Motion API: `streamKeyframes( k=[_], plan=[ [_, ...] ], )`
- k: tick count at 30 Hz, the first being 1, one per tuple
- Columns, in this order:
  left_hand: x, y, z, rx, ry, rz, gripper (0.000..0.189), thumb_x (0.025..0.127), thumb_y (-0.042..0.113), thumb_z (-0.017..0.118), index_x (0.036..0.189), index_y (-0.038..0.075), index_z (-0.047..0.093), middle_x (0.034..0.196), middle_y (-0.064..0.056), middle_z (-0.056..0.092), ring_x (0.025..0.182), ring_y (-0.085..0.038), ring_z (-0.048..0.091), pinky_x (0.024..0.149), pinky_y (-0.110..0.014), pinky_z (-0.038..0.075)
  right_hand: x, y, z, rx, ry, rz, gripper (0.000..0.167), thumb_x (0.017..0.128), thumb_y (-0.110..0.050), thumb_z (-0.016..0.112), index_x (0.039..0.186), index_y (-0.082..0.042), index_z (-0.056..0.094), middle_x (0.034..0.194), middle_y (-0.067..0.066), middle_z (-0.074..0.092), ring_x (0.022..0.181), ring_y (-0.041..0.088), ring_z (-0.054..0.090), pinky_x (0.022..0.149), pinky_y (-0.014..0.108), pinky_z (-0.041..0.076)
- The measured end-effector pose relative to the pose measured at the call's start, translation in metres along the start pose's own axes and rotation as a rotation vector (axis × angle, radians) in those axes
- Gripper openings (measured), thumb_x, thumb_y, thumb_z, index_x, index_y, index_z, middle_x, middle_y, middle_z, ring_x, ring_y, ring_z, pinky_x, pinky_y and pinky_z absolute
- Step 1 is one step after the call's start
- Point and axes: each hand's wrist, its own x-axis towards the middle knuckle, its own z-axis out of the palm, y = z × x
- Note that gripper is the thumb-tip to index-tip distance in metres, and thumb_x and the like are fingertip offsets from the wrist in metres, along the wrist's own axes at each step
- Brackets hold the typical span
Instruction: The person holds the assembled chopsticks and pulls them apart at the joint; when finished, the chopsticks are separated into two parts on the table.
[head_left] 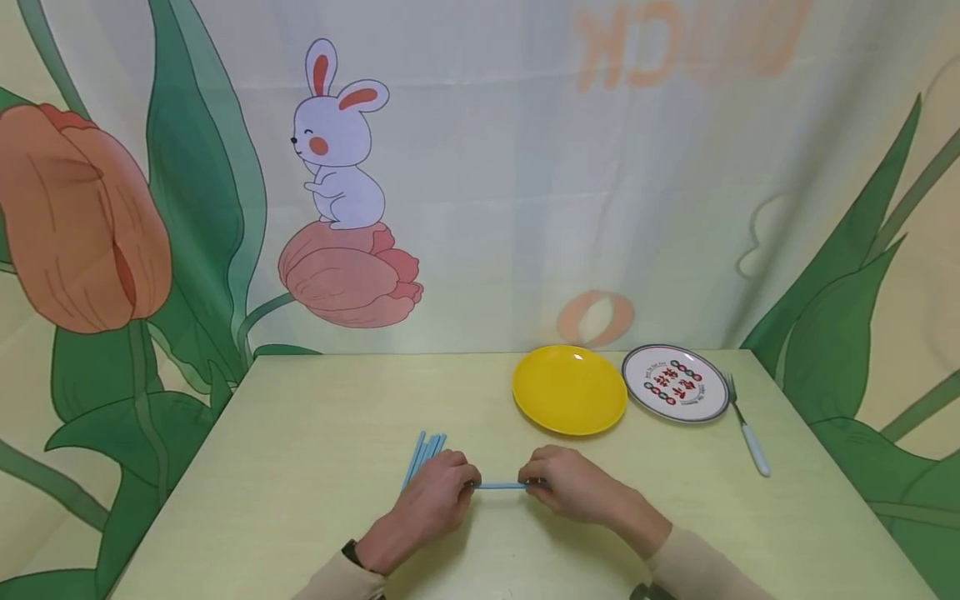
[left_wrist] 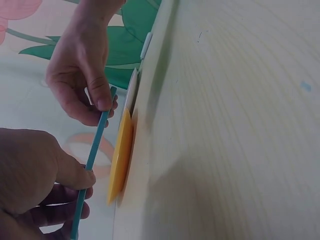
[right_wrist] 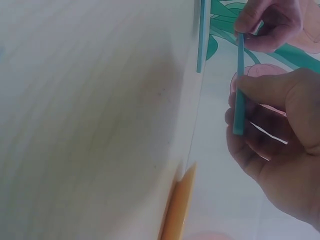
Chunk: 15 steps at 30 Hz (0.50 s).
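Note:
A thin, straight blue stick [head_left: 501, 486] is held level above the table between both hands. My left hand [head_left: 441, 492] pinches one end of it between thumb and fingers. At the other end my right hand [head_left: 573, 486] pinches it the same way, the tip of the stick [right_wrist: 239, 120] jutting past the thumb. Several more blue sticks [head_left: 417, 457] lie side by side on the table just beyond the left hand, which partly covers them.
Toward the back right of the table [head_left: 300, 433] sits a yellow plate [head_left: 570, 390]. Beside it is a white plate [head_left: 701, 379] with a dark rim and red print. A fork [head_left: 752, 442] with a pale handle lies at its right. A printed curtain [head_left: 487, 167] hangs behind.

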Motion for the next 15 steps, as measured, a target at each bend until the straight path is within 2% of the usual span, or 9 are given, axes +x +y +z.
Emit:
streamKeyframes(
  k=[5,10,15],
  plan=[
    [0.000,0.001,0.002,-0.043,-0.001,0.014,0.007,0.085,0.004,0.070,0.086,0.011,0.073,0.079,0.005,0.061,0.074,-0.009,0.051,0.069,-0.020,0.045,-0.003,-0.004,0.000,-0.044,0.039,0.037,0.009,0.085,-0.007,0.071,0.089,-0.014,0.072,0.081,-0.008,0.061,0.074,0.004,0.052,0.071,0.021,0.050],
    [-0.001,0.001,0.004,-0.030,0.029,0.028,0.009,0.086,0.004,0.069,0.086,0.012,0.072,0.078,0.006,0.059,0.075,-0.009,0.049,0.069,-0.020,0.045,-0.004,-0.009,0.004,-0.094,0.073,0.083,0.011,0.084,-0.005,0.071,0.088,-0.015,0.071,0.081,-0.009,0.061,0.075,0.005,0.051,0.070,0.022,0.050],
    [0.001,0.002,0.005,-0.031,0.065,0.037,0.009,0.086,0.001,0.069,0.086,0.010,0.071,0.078,0.005,0.059,0.075,-0.010,0.049,0.070,-0.021,0.045,-0.007,-0.011,0.007,-0.116,0.136,0.072,0.011,0.082,-0.002,0.073,0.088,-0.011,0.070,0.082,-0.006,0.063,0.077,0.008,0.054,0.072,0.024,0.052]
  ],
)
